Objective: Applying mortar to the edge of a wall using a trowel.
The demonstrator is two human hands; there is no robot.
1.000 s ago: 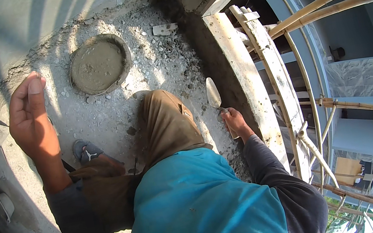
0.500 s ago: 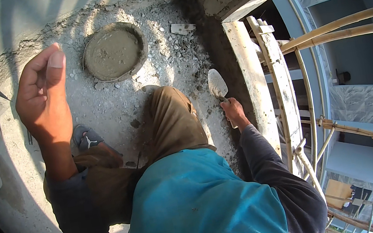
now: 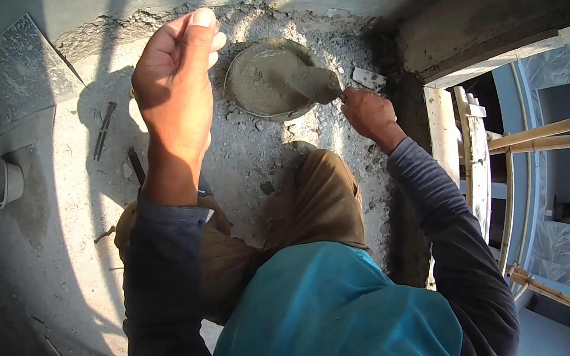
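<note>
Viewpoint: we look straight down over our own teal shirt (image 3: 323, 321) and bent knees in tan trousers (image 3: 319, 202) onto a rough, crumbly concrete floor (image 3: 77, 233).
Right hand: our right hand (image 3: 370, 114) is closed around the handle of a trowel (image 3: 315, 84), whose blade is sunk in wet grey mortar.
Mortar pan: the round pan (image 3: 269, 80) sits on the floor just ahead of our knees, filled with mortar, with the trowel blade resting in its right half.
Left hand: our left hand (image 3: 176, 76) is raised above the floor to the left of the pan, fingers curled loosely inward; we cannot tell whether it holds anything.
Hands together: they are well apart, with the pan between them.
Nearby: a small pale chip (image 3: 367, 78) lies by the pan's right rim; bamboo scaffold poles (image 3: 547, 136) and a wooden ladder (image 3: 474, 148) stand beyond the floor's right edge.
Doing it well: we judge the scoop goes best with the blade kept low and flat and the wrist firm, so the load does not slide off.
Caution: the open edge is close on our right.
</note>
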